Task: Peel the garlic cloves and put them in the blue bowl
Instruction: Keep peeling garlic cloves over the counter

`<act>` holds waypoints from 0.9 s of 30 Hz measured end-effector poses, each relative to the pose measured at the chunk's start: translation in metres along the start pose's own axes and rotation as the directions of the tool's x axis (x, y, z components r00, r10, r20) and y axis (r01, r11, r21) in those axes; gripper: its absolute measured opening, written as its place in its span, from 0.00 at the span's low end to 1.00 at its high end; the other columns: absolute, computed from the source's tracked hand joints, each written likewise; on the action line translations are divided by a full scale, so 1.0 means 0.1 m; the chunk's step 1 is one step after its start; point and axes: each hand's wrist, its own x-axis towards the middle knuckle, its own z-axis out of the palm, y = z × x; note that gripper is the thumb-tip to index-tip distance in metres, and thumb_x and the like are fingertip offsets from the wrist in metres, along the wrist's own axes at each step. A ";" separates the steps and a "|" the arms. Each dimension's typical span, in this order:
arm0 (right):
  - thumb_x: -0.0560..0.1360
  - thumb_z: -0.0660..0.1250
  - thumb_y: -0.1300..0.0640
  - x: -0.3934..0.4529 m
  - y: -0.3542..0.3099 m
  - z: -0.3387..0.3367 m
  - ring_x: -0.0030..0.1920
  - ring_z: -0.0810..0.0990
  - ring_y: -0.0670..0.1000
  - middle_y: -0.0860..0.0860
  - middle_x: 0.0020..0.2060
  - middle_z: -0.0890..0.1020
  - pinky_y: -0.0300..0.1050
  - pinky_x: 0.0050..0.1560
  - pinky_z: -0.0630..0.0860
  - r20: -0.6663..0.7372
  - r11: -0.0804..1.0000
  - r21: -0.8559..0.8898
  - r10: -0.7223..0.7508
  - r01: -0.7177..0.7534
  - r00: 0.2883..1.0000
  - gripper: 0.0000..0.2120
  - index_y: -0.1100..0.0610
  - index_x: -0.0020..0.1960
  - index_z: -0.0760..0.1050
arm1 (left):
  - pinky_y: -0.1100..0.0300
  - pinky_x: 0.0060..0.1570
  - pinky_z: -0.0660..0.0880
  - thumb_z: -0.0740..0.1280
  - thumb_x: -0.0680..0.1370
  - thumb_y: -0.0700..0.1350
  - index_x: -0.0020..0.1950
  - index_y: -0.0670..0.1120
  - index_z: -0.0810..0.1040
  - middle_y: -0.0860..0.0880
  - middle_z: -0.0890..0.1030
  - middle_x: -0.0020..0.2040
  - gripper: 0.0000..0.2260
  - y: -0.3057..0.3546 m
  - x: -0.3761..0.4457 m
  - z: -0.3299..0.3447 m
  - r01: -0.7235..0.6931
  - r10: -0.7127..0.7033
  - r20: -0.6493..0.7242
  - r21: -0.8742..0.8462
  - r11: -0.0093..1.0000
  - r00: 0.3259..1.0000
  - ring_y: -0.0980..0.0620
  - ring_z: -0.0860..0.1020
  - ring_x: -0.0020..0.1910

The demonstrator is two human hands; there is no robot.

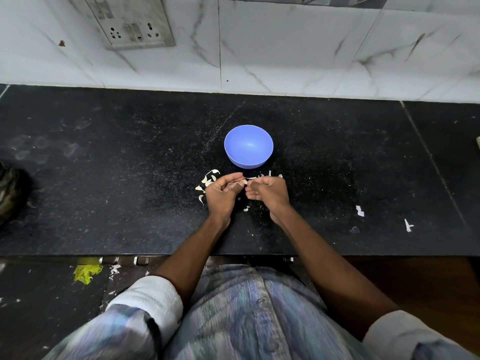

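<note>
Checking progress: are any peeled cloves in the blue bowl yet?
No, the blue bowl shows only its bare blue inside, no cloves.

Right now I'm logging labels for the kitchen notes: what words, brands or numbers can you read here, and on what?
None can be read.
Socket plate on the wall: no legible marking, too blurred.
Blue bowl: plain, no print.

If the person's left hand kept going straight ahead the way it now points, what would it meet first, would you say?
Probably the round blue plastic bowl: the left hand points up and slightly right across the black stone counter, though it might just clear the bowl's left side.
</note>
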 end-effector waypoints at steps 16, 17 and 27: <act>0.83 0.61 0.60 -0.01 0.02 0.04 0.37 0.82 0.48 0.52 0.39 0.83 0.44 0.39 0.79 0.048 0.971 -0.233 -0.051 0.061 0.998 0.08 0.57 0.50 0.78 | 0.62 0.50 0.82 0.75 0.77 0.32 0.58 0.36 0.85 0.40 0.88 0.50 0.10 -0.07 0.02 -0.03 -0.007 -0.002 0.096 0.085 0.996 0.995 0.51 0.86 0.47; 0.83 0.62 0.60 -0.01 0.02 0.04 0.36 0.83 0.48 0.53 0.38 0.83 0.44 0.38 0.79 0.033 0.977 -0.207 -0.047 0.053 0.998 0.08 0.57 0.49 0.79 | 0.62 0.51 0.82 0.75 0.77 0.32 0.58 0.35 0.85 0.40 0.88 0.51 0.10 -0.07 0.02 -0.04 -0.006 -0.001 0.092 0.079 0.997 0.996 0.50 0.86 0.48; 0.74 0.74 0.64 -0.04 0.02 -0.08 0.41 0.86 0.51 0.56 0.42 0.88 0.43 0.43 0.82 -0.002 0.998 -0.062 -0.004 0.004 1.000 0.08 0.60 0.53 0.84 | 0.56 0.55 0.84 0.79 0.74 0.32 0.56 0.39 0.86 0.45 0.89 0.49 0.12 -0.03 -0.01 -0.03 -0.108 0.092 0.096 0.172 0.979 0.991 0.48 0.88 0.49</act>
